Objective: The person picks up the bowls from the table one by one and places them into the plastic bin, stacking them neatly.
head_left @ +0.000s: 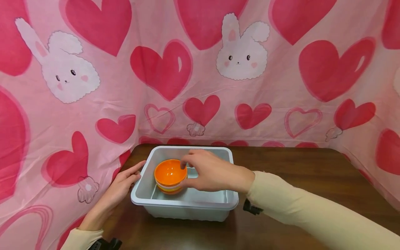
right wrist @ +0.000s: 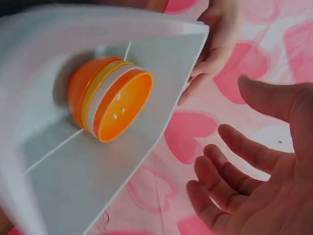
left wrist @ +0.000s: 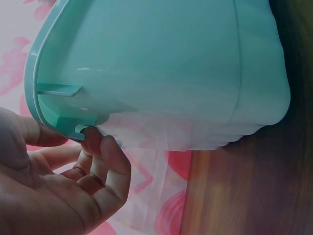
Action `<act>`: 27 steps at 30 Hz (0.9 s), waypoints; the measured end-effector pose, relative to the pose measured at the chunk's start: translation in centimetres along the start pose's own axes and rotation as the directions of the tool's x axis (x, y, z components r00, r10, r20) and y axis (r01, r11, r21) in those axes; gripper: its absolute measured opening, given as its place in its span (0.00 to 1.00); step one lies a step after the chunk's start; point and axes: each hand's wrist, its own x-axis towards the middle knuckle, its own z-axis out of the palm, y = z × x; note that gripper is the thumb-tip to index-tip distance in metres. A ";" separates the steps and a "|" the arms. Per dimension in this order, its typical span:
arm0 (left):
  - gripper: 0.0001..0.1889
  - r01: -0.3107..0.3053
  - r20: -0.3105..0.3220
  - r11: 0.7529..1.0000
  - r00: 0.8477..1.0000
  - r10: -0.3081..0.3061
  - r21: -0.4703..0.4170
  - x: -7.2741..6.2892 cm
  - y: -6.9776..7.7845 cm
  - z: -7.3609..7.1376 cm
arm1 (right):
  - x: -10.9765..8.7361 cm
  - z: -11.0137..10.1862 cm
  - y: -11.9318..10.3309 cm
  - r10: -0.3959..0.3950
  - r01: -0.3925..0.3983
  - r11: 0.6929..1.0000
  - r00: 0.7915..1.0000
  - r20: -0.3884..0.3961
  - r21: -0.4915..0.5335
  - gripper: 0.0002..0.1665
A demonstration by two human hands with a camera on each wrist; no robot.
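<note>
A pale grey-green plastic tub stands on the table. Nested inside it, towards its left end, is a stack of several bowls with an orange one on top and white, yellow and orange rims below. My left hand grips the tub's left rim; in the left wrist view the thumb and fingertips pinch the edge of the tub. Above the tub, just right of the stack, hovers my right hand. The right wrist view shows its fingers spread and apart from the bowls.
The dark wooden table extends to the right of the tub and in front of it. A pink cloth with hearts and rabbits hangs behind the table and along both sides. Dark wrist devices sit at both sleeves.
</note>
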 end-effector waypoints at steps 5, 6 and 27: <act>0.29 0.006 -0.010 1.000 1.000 -0.006 0.002 -0.2 -0.1 -0.2 | -3.6 0.7 0.6 -0.060 0.063 0.998 0.984 -0.167 0.012 0.13; 0.29 0.008 -0.010 1.000 1.000 -0.008 0.001 -0.3 -0.1 -0.2 | -4.3 1.0 0.7 -0.076 0.080 0.997 0.978 -0.192 0.016 0.12; 0.31 -0.093 -0.076 0.990 0.992 0.102 0.105 0.3 0.0 -1.1 | -15.9 2.1 4.9 0.068 -0.068 0.926 0.998 0.013 0.370 0.04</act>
